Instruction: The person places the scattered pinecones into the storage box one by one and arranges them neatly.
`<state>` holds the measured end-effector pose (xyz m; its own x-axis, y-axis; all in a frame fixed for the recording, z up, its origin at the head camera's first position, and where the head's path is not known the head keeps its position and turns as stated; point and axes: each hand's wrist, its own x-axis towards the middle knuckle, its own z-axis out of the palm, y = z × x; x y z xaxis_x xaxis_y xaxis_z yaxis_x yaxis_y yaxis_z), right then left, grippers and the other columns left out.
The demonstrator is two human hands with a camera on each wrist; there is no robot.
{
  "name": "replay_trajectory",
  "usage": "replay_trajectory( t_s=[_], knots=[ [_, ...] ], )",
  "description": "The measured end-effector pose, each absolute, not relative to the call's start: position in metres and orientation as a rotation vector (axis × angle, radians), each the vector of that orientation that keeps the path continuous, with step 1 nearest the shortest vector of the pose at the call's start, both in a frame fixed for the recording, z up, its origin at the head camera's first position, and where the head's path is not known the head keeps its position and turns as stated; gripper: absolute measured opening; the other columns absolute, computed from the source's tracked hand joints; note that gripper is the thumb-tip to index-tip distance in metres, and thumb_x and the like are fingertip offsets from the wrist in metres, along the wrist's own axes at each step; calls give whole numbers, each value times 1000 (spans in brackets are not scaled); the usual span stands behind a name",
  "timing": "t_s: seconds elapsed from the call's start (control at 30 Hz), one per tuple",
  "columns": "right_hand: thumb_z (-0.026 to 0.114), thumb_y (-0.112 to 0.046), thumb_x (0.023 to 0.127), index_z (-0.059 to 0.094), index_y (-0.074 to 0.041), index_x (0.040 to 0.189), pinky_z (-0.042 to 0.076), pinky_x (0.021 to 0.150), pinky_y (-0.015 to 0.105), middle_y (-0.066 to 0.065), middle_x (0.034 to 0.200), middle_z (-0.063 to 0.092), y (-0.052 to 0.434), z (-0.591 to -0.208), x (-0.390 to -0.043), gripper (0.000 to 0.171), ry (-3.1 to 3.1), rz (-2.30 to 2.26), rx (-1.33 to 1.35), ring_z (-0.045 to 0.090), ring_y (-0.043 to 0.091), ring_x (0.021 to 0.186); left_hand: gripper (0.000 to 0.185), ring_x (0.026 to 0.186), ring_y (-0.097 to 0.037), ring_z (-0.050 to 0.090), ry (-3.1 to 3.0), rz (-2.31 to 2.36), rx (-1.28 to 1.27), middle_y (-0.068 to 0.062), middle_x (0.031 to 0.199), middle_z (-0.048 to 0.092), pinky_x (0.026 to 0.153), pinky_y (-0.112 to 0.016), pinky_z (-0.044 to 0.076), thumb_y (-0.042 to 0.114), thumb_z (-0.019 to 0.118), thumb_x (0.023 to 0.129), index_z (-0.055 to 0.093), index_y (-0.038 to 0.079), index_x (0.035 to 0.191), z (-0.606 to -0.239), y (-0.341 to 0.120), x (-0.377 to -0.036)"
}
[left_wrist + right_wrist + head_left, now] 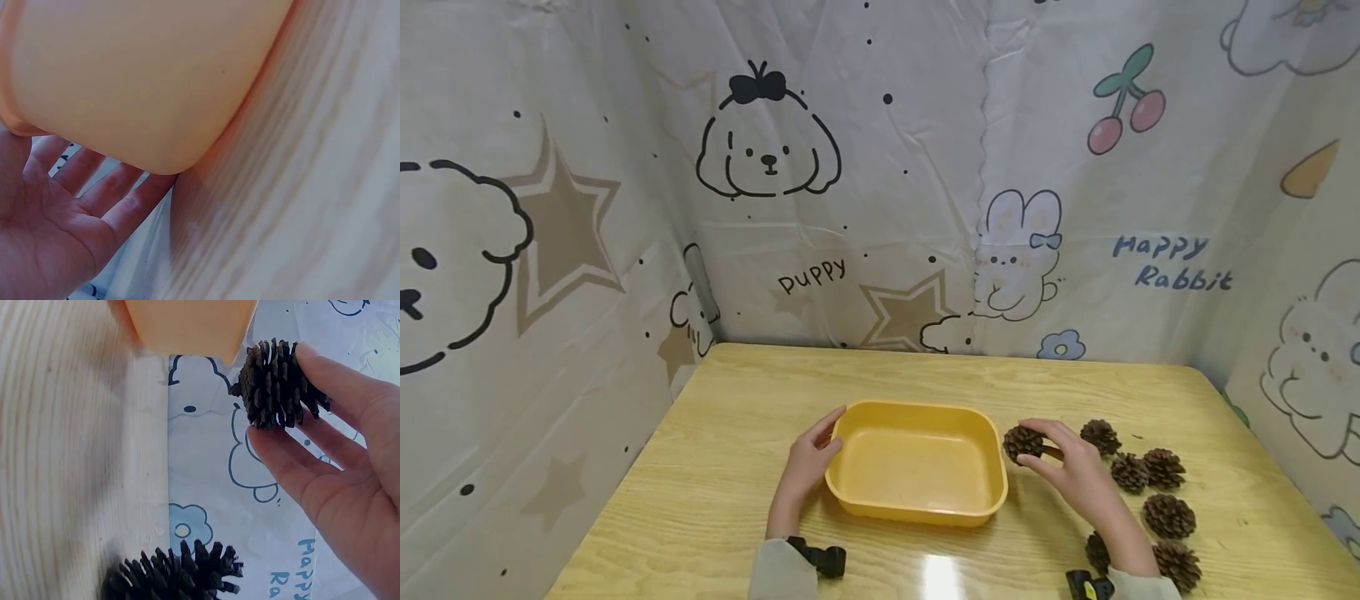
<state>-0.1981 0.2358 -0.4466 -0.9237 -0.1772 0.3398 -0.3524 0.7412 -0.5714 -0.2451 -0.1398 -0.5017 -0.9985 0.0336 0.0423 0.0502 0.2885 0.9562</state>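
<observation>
surface [737,467]: pale wood grain, glossy, a bright glare spot near the front edge | walls: white cartoon-print cloth [925,167] on three sides, creased, showing puppies, rabbits, stars, cherries, words "puppy" and "Happy Rabbit" | light: soft, even

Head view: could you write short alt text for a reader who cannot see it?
A right hand pinches a pine cone beside an empty yellow tray on a wooden table, while the left hand touches the tray's left end. Six more loose cones lie to the right.
</observation>
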Motion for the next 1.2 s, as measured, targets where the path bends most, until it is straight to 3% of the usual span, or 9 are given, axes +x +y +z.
replay_trajectory(
  t_s=[0.37,0.63,0.8,1.2],
  knots=[
    [75,-13,83,62,-11,128,58,89,42,14,128,64,225,-447,-201,47,-2617,981,467,59,34,119,49,134,-37,50,-2484,-1866,-95,-20,146,51,112,-51,42,3,52,95,51,9,143,-502,-138,-242],
    [75,-15,84,62,-12,129,59,88,39,13,128,63,210,-448,-206,47,-2604,1013,518,61,35,117,47,130,-44,51,-2475,-1869,-112,-28,142,51,109,-54,44,0,51,93,51,0,141,-468,-134,-223],
    [74,-17,85,61,-9,129,59,88,39,14,127,63,199,-451,-209,47,-2596,1054,561,61,36,116,47,130,-45,51,-2478,-1856,-111,-29,141,51,107,-54,46,1,51,94,51,1,141,-469,-133,-224],
    [73,-8,84,61,-3,128,60,86,37,18,127,62,181,-454,-216,46,-2624,1158,596,62,38,114,48,137,-36,47,-2483,-1894,-84,-17,148,49,113,-51,41,5,52,96,51,12,143,-503,-140,-245]
  ],
)
